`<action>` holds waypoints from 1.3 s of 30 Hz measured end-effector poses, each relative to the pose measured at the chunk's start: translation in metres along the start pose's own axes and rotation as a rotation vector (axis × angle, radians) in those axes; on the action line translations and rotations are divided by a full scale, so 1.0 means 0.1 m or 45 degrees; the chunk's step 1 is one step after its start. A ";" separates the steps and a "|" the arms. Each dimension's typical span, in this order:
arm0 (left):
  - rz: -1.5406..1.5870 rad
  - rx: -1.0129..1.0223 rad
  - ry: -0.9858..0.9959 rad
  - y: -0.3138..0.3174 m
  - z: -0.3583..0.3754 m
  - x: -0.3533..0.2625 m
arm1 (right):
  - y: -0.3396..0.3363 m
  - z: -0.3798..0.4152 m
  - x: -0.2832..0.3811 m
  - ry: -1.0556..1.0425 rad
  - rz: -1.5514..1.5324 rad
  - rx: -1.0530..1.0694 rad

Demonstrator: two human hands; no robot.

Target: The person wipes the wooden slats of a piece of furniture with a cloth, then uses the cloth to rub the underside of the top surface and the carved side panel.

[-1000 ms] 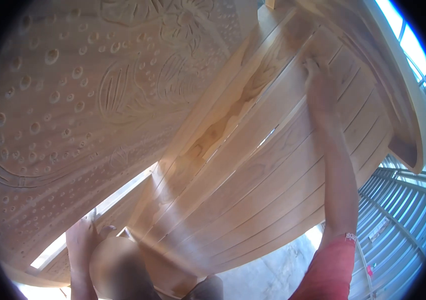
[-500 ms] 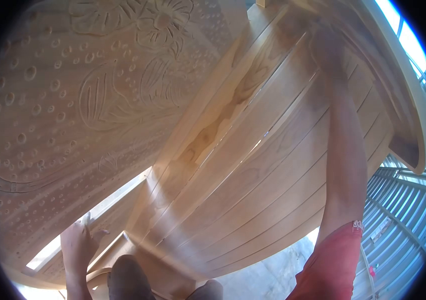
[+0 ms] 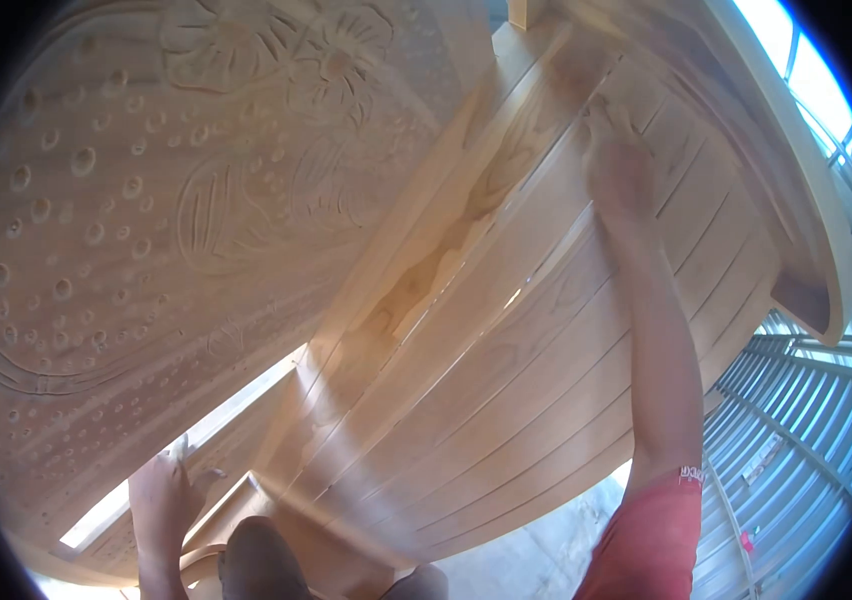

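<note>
My right hand presses on the slatted wooden seat of a large bench-like piece. Its fingers look bunched against the slats. Whatever lies under them, if anything, is hidden. At lower left, my left hand is closed over a wooden rail beside a bright narrow slot, with the thumb sticking out to the right. Above that slot rises a broad wooden panel carved with flowers, leaves and many small dimples.
A thick curved wooden edge bounds the seat at right. Metal bars stand beyond it. Pale floor shows below the slats. My knees are at the bottom edge.
My right hand has slid toward me and slightly left along the slats. My left hand stays at the rail. The whole view has shifted a little.
</note>
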State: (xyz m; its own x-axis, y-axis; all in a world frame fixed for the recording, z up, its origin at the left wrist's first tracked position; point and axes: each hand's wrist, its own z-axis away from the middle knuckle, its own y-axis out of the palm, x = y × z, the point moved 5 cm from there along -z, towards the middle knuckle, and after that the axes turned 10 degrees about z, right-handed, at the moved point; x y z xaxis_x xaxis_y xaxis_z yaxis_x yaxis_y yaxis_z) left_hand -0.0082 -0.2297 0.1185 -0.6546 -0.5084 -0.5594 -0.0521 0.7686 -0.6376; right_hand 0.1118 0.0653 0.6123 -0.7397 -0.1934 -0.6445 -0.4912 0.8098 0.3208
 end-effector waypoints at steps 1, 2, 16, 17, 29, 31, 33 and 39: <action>0.039 0.047 -0.063 0.00 -0.01 0.00 | 0.01 -0.01 -0.03 -0.062 -0.057 -0.094; 0.071 0.100 -0.130 -0.01 0.00 0.02 | 0.07 -0.15 -0.17 -0.057 -0.070 -0.109; 0.019 0.073 -0.077 -0.01 -0.02 -0.02 | 0.65 -0.55 -0.71 0.093 0.284 0.592; 0.021 0.058 -0.068 -0.02 0.00 0.01 | 0.64 -0.40 -0.74 0.094 0.278 0.605; 0.006 0.041 -0.043 0.00 -0.01 -0.02 | 0.51 -0.33 -0.77 0.091 0.005 -0.186; -0.012 0.006 -0.053 0.02 -0.01 0.03 | 0.61 -0.45 -0.65 -0.024 0.068 -0.052; -0.034 -0.010 -0.044 0.05 0.00 -0.03 | 0.61 -0.68 -0.60 -0.047 0.040 0.045; -0.018 0.046 -0.079 0.01 0.00 -0.01 | 0.25 -0.22 -0.82 0.061 0.054 -0.031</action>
State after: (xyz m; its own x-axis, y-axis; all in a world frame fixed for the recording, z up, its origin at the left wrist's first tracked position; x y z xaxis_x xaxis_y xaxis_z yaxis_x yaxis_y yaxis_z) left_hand -0.0075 -0.2282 0.1182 -0.6057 -0.5434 -0.5812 -0.0332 0.7471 -0.6639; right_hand 0.1499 0.0892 0.6888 -0.7807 -0.1861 -0.5965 -0.4699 0.8041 0.3641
